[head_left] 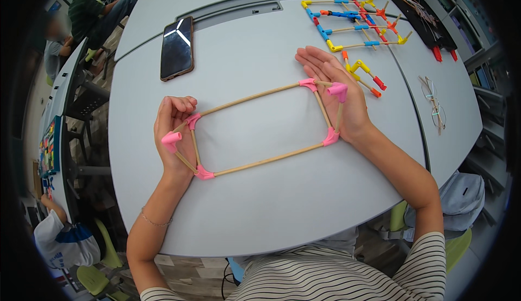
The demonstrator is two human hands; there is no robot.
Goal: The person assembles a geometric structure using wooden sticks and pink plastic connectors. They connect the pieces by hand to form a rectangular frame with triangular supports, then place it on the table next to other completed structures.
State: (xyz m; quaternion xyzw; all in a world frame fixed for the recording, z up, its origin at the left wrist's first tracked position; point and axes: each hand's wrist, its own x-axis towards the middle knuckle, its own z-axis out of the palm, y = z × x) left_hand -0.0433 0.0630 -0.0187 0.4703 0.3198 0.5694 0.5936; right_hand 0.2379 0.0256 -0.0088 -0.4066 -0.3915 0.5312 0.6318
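Note:
On the light grey table [260,209] lies a rectangular frame of wooden sticks [268,160] joined by pink plastic connectors. At each short end, more sticks meet at a raised pink connector, the left one [171,138] and the right one [337,90]. My left hand [176,133] rests on its edge beside the left end, palm inward, fingers loosely bent and not wrapped round anything. Against the right end stands my right hand [342,95], palm inward with fingers stretched out. Whether either palm touches the sticks is hard to tell.
A dark phone [177,49] lies behind the frame. At the far right are a larger stick structure with coloured connectors [355,24], a small loose stick piece [362,73] and eyeglasses [434,103]. A backpack [461,200] sits to the right; other people are at the left.

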